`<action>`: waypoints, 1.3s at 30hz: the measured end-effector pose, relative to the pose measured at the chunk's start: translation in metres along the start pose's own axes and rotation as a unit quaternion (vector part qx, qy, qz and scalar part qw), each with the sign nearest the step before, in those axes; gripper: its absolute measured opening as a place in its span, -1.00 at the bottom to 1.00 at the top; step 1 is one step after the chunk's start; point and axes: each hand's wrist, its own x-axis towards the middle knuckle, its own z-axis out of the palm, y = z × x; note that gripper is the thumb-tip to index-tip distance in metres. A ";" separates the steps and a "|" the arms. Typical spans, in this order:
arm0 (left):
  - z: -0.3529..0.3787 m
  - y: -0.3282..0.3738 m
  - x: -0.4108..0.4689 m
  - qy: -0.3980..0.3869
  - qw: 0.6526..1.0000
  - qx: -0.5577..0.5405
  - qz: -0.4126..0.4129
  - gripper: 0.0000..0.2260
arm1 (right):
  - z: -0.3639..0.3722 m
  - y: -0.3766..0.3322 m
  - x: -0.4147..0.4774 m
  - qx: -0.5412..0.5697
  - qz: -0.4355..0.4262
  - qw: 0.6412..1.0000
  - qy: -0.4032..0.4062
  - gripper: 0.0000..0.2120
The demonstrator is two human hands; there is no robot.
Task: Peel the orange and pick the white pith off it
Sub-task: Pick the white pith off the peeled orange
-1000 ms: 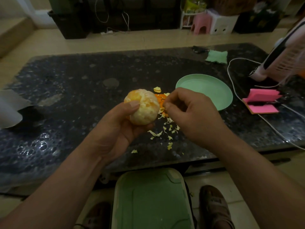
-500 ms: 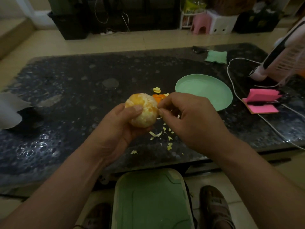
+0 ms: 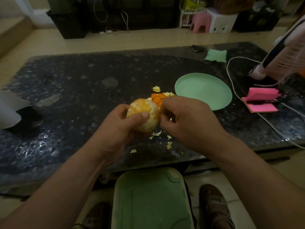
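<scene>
Head view shows the peeled orange [image 3: 142, 105] held up just over the dark table [image 3: 74, 83]. The left grip [image 3: 118, 128] is wrapped round it, thumb pressed across the near face. The right grip [image 3: 186, 123] touches the fruit's right side, its curled fingertips [image 3: 162, 111] pinched together, apparently on a shred of pith [image 3: 134, 109], though the shred itself is too small to make out. The likely trouble is the pinch biting too deep: nails could tear the segment skin and let juice out, or the left thumb could squeeze hard enough to split the segments apart. A thin shred may also snap and leave pale patches behind. Orange peel pieces [image 3: 157, 97] lie beyond the fruit and pith scraps [image 3: 168, 143] lie below it, beside a green plate [image 3: 203, 90].
</scene>
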 end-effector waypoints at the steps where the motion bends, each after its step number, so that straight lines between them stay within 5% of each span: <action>1: 0.000 0.000 0.000 -0.008 1.000 -0.020 -0.001 -0.41 | 0.001 0.000 0.000 0.016 0.016 1.000 0.001 -0.86; 8: -0.001 0.012 -0.004 -0.103 0.978 -0.178 -0.027 -0.37 | -0.002 0.010 0.002 0.149 0.138 0.979 -0.012 -0.94; 11: -0.005 0.014 -0.005 -0.145 0.966 -0.212 -0.016 -0.25 | -0.010 0.000 0.005 0.254 0.161 0.954 0.000 -0.91; 15: -0.007 0.014 -0.006 -0.178 0.954 -0.239 -0.019 -0.33 | -0.017 -0.014 0.005 0.334 0.163 0.928 0.001 -0.98; 27: 0.000 0.012 -0.008 -0.115 0.978 -0.176 -0.012 -0.63 | -0.015 -0.019 0.004 0.261 0.170 0.950 0.005 -0.85; 31: -0.002 0.011 -0.008 -0.136 0.978 -0.160 -0.004 -0.44 | -0.014 -0.015 0.003 0.244 0.159 0.956 0.020 -0.87; 39: -0.001 0.012 -0.005 -0.097 0.985 -0.145 0.003 -0.58 | -0.017 -0.013 0.000 0.206 0.086 0.974 0.033 -0.95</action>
